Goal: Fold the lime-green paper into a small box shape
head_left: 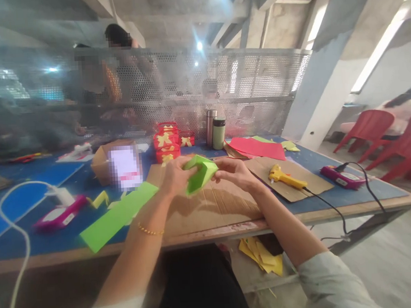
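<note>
Squarely between both hands: a folded green paper box (198, 173), raised just over the cardboard sheet (215, 206).

The left hand (173, 176) curls round the box's left side with its fingers closed on it, while the right hand (234, 173) pinches the right corner between thumb and fingertips. Gripping from opposite sides probably holds the folded walls in shape. The cardboard covers part of the blue tabletop (30, 236), likely as a work mat. A flat green paper strip (117, 217) lies just left of the left forearm. A yellow glue gun (285, 177) rests near the right hand, and red gift boxes (167, 147) stand further back.
</note>
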Demonstrator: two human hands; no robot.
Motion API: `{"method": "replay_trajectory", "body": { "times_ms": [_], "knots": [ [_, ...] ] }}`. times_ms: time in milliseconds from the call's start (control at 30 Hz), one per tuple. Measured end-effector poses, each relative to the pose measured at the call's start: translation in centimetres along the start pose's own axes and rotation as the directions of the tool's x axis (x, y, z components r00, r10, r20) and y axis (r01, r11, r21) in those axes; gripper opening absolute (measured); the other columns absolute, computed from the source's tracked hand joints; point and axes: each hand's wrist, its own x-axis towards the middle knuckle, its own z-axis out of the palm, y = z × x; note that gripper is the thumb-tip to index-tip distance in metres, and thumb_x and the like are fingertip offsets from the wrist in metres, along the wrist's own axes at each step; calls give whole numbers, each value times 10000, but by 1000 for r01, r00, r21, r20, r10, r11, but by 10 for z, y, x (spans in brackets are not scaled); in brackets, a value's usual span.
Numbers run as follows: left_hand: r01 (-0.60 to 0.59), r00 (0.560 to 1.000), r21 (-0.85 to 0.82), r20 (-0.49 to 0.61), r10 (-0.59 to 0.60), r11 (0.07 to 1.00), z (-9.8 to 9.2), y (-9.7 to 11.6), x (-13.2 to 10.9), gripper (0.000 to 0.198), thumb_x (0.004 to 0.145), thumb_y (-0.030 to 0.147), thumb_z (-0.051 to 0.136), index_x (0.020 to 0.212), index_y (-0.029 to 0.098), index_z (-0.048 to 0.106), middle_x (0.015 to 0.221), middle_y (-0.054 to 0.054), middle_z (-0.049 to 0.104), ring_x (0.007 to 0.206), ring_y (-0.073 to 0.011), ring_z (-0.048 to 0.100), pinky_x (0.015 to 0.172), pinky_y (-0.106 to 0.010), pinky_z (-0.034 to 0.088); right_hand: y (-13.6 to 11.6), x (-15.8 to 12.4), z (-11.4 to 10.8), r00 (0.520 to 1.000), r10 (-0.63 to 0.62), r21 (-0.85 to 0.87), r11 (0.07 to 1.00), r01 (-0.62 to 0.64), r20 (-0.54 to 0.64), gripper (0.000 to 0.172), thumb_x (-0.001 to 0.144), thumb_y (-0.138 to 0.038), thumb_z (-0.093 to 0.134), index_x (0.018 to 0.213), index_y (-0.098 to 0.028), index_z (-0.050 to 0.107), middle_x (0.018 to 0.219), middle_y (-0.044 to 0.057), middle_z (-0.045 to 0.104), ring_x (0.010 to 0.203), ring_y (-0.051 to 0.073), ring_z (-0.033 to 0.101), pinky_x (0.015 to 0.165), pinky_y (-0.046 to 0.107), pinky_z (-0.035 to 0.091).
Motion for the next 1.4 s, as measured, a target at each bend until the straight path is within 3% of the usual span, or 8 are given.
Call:
{"method": "replay_trajectory", "body": {
  "times_ms": [133, 433, 600, 833, 1033, 1233, 1400],
  "knots": [
    [-74, 997, 116, 15, 73, 990, -2, 6, 1, 132, 746, 313, 745, 750, 181, 752, 876, -48, 723, 883, -190, 627, 847, -303, 497, 3, 3, 3, 1000, -6, 39, 999, 6, -8, 406, 722, -409, 862, 1042, -191, 741, 862, 31, 715, 714, 139, 672, 608, 267, 571],
    [-97, 993, 191, 87, 81, 977, -9, 5, 0, 100, 747, 281, 750, 740, 182, 737, 956, -72, 721, 925, -201, 649, 893, -334, 511, -2, 3, 1, 1000, 5, 9, 1000, -5, 15, 357, 713, -430, 863, 926, -168, 747, 760, 14, 700, 681, 125, 650, 607, 248, 551],
    [-37, 995, 197, 102, 17, 980, -10, 12, -2, 147, 726, 306, 751, 774, 166, 748, 958, -67, 741, 897, -197, 664, 832, -299, 522, -2, 4, 1, 999, -12, -12, 1000, 13, 46, 399, 716, -458, 855, 945, -152, 742, 746, 11, 692, 644, 112, 626, 597, 246, 538],
    [-37, 996, 182, 89, 21, 983, -5, 19, -4, 127, 712, 289, 722, 744, 175, 766, 890, -58, 769, 810, -198, 684, 714, -267, 518, 2, 6, 4, 995, 14, -9, 1000, -13, 99, 412, 722, -483, 842, 920, -136, 738, 695, -2, 658, 603, 100, 596, 559, 226, 500],
    [-12, 996, 54, 84, 7, 998, -3, 19, -4, 259, 700, 409, 766, 738, 153, 769, 809, -73, 764, 764, -197, 680, 667, -260, 511, 3, 7, 7, 995, -9, 18, 1000, 7, 96, 486, 708, -456, 859, 1064, -146, 744, 704, -8, 657, 607, 101, 594, 543, 219, 488],
    [13, 997, 22, 74, -15, 1000, -2, 21, -5, 266, 680, 415, 790, 732, 155, 765, 648, -30, 703, 662, -172, 636, 602, -245, 490, 0, 7, 7, 997, -12, -8, 1000, 13, 82, 416, 728, -494, 833, 917, -137, 736, 673, -6, 644, 585, 98, 581, 530, 223, 483],
    [-11, 999, 34, 54, 9, 999, 0, 21, -5, 231, 683, 393, 789, 722, 166, 768, 630, -13, 695, 637, -157, 621, 596, -237, 484, -1, 6, 9, 996, -8, -14, 1000, 9, 89, 437, 710, -510, 838, 912, -137, 733, 664, -17, 630, 584, 95, 568, 538, 225, 483]
  ]
}}
